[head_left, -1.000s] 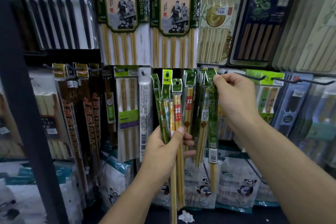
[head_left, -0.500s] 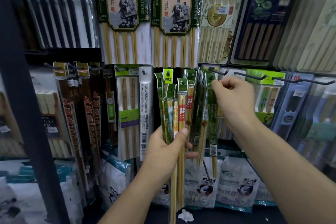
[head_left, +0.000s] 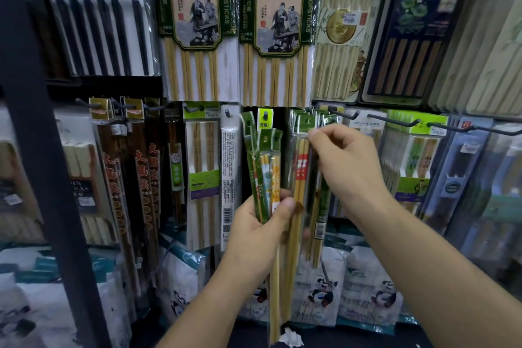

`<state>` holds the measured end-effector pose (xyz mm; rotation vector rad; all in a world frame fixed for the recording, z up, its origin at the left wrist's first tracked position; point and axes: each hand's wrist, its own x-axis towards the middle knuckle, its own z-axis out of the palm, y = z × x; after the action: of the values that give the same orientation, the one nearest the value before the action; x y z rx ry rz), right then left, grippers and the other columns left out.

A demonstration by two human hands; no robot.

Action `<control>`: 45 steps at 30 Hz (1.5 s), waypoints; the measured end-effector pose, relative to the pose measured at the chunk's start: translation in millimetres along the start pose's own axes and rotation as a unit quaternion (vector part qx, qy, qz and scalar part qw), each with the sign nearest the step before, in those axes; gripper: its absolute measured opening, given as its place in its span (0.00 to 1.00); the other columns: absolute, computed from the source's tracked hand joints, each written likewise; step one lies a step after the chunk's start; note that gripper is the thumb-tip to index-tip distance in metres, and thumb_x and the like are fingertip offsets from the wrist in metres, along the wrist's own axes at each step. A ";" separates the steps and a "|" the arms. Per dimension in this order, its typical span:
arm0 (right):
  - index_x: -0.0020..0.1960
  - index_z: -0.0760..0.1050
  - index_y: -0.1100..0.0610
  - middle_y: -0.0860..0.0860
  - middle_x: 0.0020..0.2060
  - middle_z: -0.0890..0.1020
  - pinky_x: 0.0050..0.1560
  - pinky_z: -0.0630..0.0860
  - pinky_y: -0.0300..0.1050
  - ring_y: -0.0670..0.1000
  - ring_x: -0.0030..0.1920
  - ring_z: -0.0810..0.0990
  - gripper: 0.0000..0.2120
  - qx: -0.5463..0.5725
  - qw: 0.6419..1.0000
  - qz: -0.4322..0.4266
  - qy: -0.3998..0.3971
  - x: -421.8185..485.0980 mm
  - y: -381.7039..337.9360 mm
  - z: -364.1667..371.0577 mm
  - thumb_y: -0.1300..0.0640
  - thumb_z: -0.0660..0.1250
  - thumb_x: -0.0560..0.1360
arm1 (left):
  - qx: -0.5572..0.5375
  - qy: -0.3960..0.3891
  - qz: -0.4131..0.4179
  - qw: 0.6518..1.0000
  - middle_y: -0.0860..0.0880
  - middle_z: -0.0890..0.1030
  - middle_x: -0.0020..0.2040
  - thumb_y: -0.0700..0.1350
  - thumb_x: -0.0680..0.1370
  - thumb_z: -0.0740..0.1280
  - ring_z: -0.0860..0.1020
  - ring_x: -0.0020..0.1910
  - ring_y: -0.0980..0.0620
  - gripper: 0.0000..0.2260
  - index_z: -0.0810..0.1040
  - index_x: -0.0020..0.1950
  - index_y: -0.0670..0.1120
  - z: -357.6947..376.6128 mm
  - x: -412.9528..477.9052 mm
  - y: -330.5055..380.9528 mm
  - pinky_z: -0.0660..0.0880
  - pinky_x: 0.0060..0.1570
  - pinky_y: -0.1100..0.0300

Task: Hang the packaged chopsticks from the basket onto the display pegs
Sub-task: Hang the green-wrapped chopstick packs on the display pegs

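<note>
My left hand (head_left: 261,230) grips a bunch of slim green-topped chopstick packs (head_left: 265,167) around their middle, holding them upright in front of the display. My right hand (head_left: 346,162) pinches the top of one clear pack with yellow chopsticks and a red band (head_left: 300,175), just right of the bunch. Above it several green-topped packs (head_left: 310,118) hang on a peg. A bare black peg (head_left: 343,116) sticks out just above my right hand. The basket is out of view.
Large chopstick packs (head_left: 195,22) fill the upper row. More black pegs (head_left: 395,121) stick out to the right. Dark red packs (head_left: 124,178) hang at the left behind a black shelf post (head_left: 42,150). Panda-printed bags (head_left: 322,291) stand below.
My right hand has dropped from the peg's height and moved left to the pack beside the bunch. My left hand has stayed in place with its bunch.
</note>
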<state>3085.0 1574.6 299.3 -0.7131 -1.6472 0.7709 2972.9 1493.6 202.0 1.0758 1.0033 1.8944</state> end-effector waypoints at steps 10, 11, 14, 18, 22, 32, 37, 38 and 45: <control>0.28 0.66 0.60 0.45 0.18 0.61 0.43 0.73 0.36 0.45 0.22 0.62 0.24 -0.107 0.993 -0.010 0.048 16.6 -5.6 7.9 0.53 0.65 0.81 | 0.062 0.010 0.034 0.997 0.52 0.78 0.33 0.44 0.83 0.67 0.79 0.34 0.55 0.05 0.82 0.52 0.51 -16.0 4.2 1.2 0.79 0.35 0.61; 0.27 0.66 0.57 0.44 0.18 0.62 0.44 0.72 0.35 0.45 0.22 0.62 0.24 -0.113 0.992 -0.012 0.046 16.9 -6.2 8.0 0.53 0.65 0.81 | 0.062 0.003 0.033 0.998 0.52 0.78 0.32 0.44 0.83 0.67 0.79 0.34 0.55 0.04 0.82 0.54 0.49 -15.6 3.5 1.1 0.79 0.35 0.61; 0.27 0.70 0.56 0.44 0.18 0.66 0.42 0.72 0.36 0.45 0.22 0.65 0.23 -0.132 0.990 -0.013 0.042 16.7 -6.3 7.5 0.53 0.65 0.80 | 0.069 -0.012 0.036 0.997 0.52 0.78 0.32 0.44 0.83 0.66 0.79 0.33 0.55 0.04 0.81 0.55 0.48 -16.2 2.6 0.0 0.79 0.35 0.60; 0.25 0.69 0.54 0.44 0.18 0.66 0.45 0.77 0.41 0.44 0.22 0.66 0.24 -0.155 0.987 -0.022 0.044 16.4 -4.9 6.9 0.53 0.65 0.80 | 0.075 -0.009 0.033 0.997 0.51 0.76 0.31 0.44 0.83 0.67 0.76 0.31 0.55 0.04 0.81 0.54 0.48 -17.8 2.6 1.7 0.77 0.32 0.63; 0.27 0.75 0.56 0.48 0.21 0.75 0.43 0.82 0.49 0.50 0.26 0.75 0.23 -0.218 0.974 -0.032 0.044 14.0 -5.3 4.4 0.49 0.65 0.79 | 0.064 -0.032 0.034 0.997 0.53 0.72 0.30 0.50 0.80 0.70 0.69 0.26 0.55 0.03 0.81 0.49 0.52 -15.0 1.8 5.7 0.68 0.26 0.61; 0.43 0.84 0.50 0.46 0.36 0.86 0.29 0.74 0.36 0.42 0.26 0.75 0.09 0.004 0.997 0.026 -0.078 -18.6 -1.9 2.8 0.52 0.68 0.81 | 0.013 -0.079 0.009 0.997 0.49 0.80 0.37 0.49 0.83 0.64 0.76 0.31 0.53 0.04 0.79 0.50 0.55 -6.2 -3.3 6.1 0.74 0.29 0.61; 0.45 0.85 0.55 0.50 0.35 0.83 0.26 0.69 0.35 0.45 0.27 0.72 0.08 0.112 0.984 0.106 -0.091 -16.3 -0.3 -6.2 0.53 0.71 0.79 | 0.025 -0.098 0.019 0.995 0.47 0.84 0.40 0.52 0.79 0.66 0.80 0.33 0.51 0.13 0.73 0.57 0.45 -1.0 -6.3 7.3 0.78 0.31 0.58; 0.44 0.85 0.56 0.52 0.36 0.82 0.26 0.69 0.36 0.46 0.28 0.72 0.09 0.118 0.980 0.121 -0.102 -16.0 0.6 -8.4 0.52 0.71 0.79 | 0.022 -0.102 0.018 0.994 0.46 0.84 0.40 0.52 0.79 0.66 0.81 0.33 0.50 0.13 0.73 0.57 0.45 -0.2 -6.2 5.9 0.79 0.32 0.58; 0.40 0.82 0.55 0.44 0.28 0.77 0.28 0.69 0.34 0.44 0.28 0.70 0.11 0.062 0.995 0.080 0.017 0.5 -2.4 -25.9 0.53 0.69 0.79 | 0.036 -0.039 -0.014 0.998 0.52 0.86 0.43 0.51 0.79 0.65 0.85 0.44 0.52 0.11 0.80 0.55 0.45 4.1 -5.1 -0.1 0.82 0.41 0.59</control>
<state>3110.2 1576.6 305.6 -0.7715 -1.5108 0.9626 2978.5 1490.3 201.6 1.1625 1.0436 1.7917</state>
